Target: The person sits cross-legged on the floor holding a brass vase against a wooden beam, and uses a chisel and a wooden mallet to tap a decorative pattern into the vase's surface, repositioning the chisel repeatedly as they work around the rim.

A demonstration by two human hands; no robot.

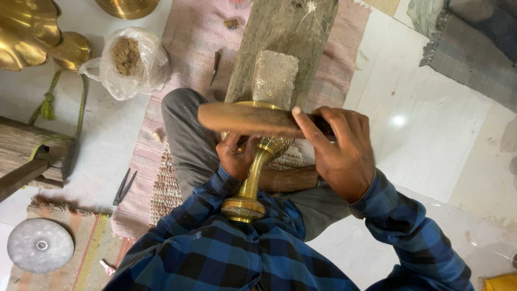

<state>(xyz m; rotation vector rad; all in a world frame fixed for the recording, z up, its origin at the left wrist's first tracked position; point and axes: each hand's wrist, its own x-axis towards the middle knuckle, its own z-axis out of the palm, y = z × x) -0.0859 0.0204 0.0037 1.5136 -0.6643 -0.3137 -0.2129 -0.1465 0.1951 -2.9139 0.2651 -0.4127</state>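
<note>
- Brass goblet (253,183) lies against a wooden plank (291,32), gripped at the stem by the left hand (235,156).
- Right hand (339,153) is closed round a wooden mallet (247,118).
- Pink woven rug (183,48) covers the white tiled floor (431,124).

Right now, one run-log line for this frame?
left hand: grips brass stand at neck | right hand: holds wooden tool across stand top | stone block on plank behind

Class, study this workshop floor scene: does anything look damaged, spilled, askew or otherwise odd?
Nothing is clearly spilled or broken. The clear plastic bag of brown powder lies open on the white tiled floor. The grey wooden plank looks worn and scarred at its far end. The brass goblet-shaped stand is held tilted by the left hand.
</note>
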